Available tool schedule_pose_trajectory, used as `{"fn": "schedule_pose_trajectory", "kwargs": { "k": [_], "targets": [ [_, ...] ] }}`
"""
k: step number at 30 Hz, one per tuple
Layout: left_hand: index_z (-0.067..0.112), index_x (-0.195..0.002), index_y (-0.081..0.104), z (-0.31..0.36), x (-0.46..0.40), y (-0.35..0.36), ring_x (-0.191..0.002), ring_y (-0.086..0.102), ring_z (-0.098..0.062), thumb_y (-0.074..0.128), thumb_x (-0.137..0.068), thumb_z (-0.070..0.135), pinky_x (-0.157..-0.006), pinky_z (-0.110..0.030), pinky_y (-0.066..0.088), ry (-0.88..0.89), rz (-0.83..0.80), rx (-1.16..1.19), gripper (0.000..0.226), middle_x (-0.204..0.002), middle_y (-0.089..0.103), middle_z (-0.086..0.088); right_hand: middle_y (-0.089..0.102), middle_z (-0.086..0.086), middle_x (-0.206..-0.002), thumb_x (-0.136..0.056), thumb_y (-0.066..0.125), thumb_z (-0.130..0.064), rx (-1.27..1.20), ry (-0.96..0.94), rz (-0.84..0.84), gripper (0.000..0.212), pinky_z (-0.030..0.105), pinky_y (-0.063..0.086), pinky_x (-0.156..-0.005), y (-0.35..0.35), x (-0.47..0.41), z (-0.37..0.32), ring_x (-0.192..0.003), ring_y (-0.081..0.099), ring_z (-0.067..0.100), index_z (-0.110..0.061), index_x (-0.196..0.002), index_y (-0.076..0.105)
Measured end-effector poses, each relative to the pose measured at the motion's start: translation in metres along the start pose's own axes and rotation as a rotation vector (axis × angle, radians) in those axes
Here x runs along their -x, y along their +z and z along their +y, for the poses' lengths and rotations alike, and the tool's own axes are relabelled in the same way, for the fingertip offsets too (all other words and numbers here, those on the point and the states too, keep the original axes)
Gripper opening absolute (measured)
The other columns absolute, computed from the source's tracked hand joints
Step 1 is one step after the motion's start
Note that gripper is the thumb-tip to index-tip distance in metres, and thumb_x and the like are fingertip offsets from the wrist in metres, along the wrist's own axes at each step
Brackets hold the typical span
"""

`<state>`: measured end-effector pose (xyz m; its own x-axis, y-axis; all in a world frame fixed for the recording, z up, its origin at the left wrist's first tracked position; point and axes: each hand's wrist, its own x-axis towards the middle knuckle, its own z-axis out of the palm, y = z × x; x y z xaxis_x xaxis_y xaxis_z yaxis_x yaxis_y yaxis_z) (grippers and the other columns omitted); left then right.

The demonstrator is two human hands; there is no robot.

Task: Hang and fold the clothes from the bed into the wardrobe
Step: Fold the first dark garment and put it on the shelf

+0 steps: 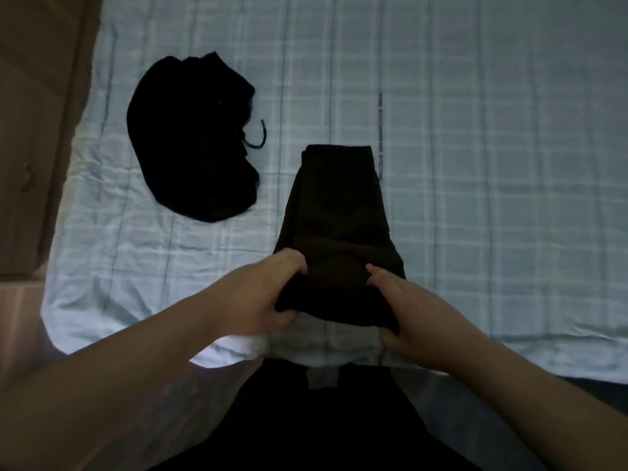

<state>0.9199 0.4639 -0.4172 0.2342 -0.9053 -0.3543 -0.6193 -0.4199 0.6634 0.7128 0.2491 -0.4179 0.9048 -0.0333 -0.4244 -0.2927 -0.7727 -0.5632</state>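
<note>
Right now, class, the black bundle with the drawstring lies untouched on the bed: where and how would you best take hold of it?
Probably grip the black bundle by its two long sides, sliding fingers under from the near, rounded end. It lies as a loose oval heap apart from the dark garment both hands hold, and its drawstring trails off the right side, so scooping underneath should keep it together.
</note>
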Motion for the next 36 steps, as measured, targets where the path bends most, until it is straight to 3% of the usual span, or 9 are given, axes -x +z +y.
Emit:
{"fn": "schedule_pose_trajectory", "kwargs": {
  "k": [3, 9, 13, 18, 23, 26, 28, 32, 36],
  "targets": [
    [0.030, -0.122, 0.046, -0.001, -0.026, -0.029, -0.091, 0.061, -0.008, 0.078, -0.078, 0.028, -0.071, -0.030, 0.054, 0.049, 0.161, 0.087, 0.054, -0.112, 0.053, 0.015, 0.035, -0.013, -0.141, -0.077, 0.064, -0.030, -0.105, -0.015, 0.123, 0.064, 0.019, 0.048, -0.096, -0.041, -0.021, 0.009, -0.116, 0.052, 0.006, -0.025, -0.138, 0.046],
    [0.033, -0.132, 0.042, -0.025, -0.110, -0.047, -0.117, 0.052, -0.001, 0.077, -0.083, 0.026, -0.097, -0.016, 0.045, -0.124, 0.573, 0.302, 0.060, -0.128, 0.046, 0.011, 0.044, -0.012, -0.120, -0.082, 0.071, -0.019, -0.284, 0.036, 0.544, 0.055, 0.006, 0.037, -0.094, -0.078, -0.098, 0.046, -0.112, 0.047, -0.005, -0.026, -0.130, 0.046],
    [0.021, -0.142, 0.044, -0.045, -0.165, -0.037, -0.142, 0.031, -0.021, 0.063, -0.094, 0.026, -0.116, -0.033, 0.027, -0.271, 0.722, 0.050, 0.051, -0.154, 0.032, -0.006, 0.045, -0.003, -0.128, -0.091, 0.064, -0.014, -0.351, 0.150, 0.630, 0.040, 0.001, 0.029, -0.098, -0.061, -0.169, 0.076, -0.110, 0.044, -0.011, -0.018, -0.129, 0.051],
    [0.025, -0.149, 0.038, -0.061, -0.197, -0.004, -0.150, 0.018, -0.030, 0.051, -0.095, 0.037, -0.119, -0.053, 0.019, -0.184, 0.457, -0.474, 0.058, -0.162, 0.024, -0.009, 0.050, 0.005, -0.125, -0.097, 0.059, -0.018, -0.342, 0.258, 0.676, 0.027, 0.021, 0.039, -0.099, -0.042, -0.237, 0.109, -0.109, 0.054, 0.014, -0.013, -0.123, 0.060],
    [0.027, -0.154, 0.030, -0.075, -0.210, 0.023, -0.151, 0.016, -0.028, 0.035, -0.099, 0.044, -0.119, -0.056, 0.015, -0.245, 0.417, -0.539, 0.058, -0.163, 0.024, -0.007, 0.053, 0.007, -0.122, -0.101, 0.053, -0.021, -0.347, 0.375, 0.694, 0.026, 0.009, 0.031, -0.088, -0.041, -0.270, 0.131, -0.102, 0.053, 0.011, -0.012, -0.124, 0.059],
    [0.030, -0.156, 0.022, -0.090, -0.231, 0.026, -0.151, 0.016, -0.027, 0.028, -0.101, 0.047, -0.119, -0.056, 0.015, -0.316, 0.366, -0.530, 0.058, -0.162, 0.025, -0.007, 0.051, 0.009, -0.135, -0.100, 0.050, -0.024, -0.192, 0.390, 0.744, 0.032, 0.032, 0.043, -0.101, -0.045, -0.275, 0.130, -0.120, 0.053, 0.025, -0.013, -0.129, 0.057],
    [0.030, -0.156, 0.020, -0.099, -0.242, 0.028, -0.151, 0.015, -0.028, 0.026, -0.101, 0.047, -0.119, -0.055, 0.017, -0.320, 0.331, -0.528, 0.058, -0.163, 0.024, -0.008, 0.047, 0.013, -0.146, -0.100, 0.048, -0.022, 0.025, 0.298, 0.823, 0.037, 0.047, 0.035, -0.112, -0.055, -0.269, 0.119, -0.135, 0.042, 0.030, -0.011, -0.135, 0.053],
    [0.032, -0.157, 0.019, -0.112, -0.254, 0.021, -0.152, 0.012, -0.026, 0.023, -0.100, 0.048, -0.121, -0.053, 0.014, -0.285, 0.308, -0.493, 0.059, -0.164, 0.021, -0.006, 0.027, 0.004, -0.162, -0.102, 0.031, -0.039, 0.239, 0.176, 0.526, 0.054, 0.053, 0.015, -0.121, -0.037, -0.245, 0.097, -0.152, 0.015, 0.024, -0.020, -0.153, 0.033],
    [0.036, -0.157, 0.009, -0.124, -0.262, 0.028, -0.153, -0.003, -0.022, 0.023, -0.102, 0.047, -0.122, -0.052, 0.011, -0.236, 0.264, -0.385, 0.058, -0.166, 0.008, -0.003, -0.001, -0.004, -0.166, -0.099, 0.027, -0.051, 0.078, 0.302, 0.349, 0.065, 0.052, 0.015, -0.122, 0.003, -0.249, 0.132, -0.153, -0.007, 0.015, -0.032, -0.158, 0.006]
  ]
}}
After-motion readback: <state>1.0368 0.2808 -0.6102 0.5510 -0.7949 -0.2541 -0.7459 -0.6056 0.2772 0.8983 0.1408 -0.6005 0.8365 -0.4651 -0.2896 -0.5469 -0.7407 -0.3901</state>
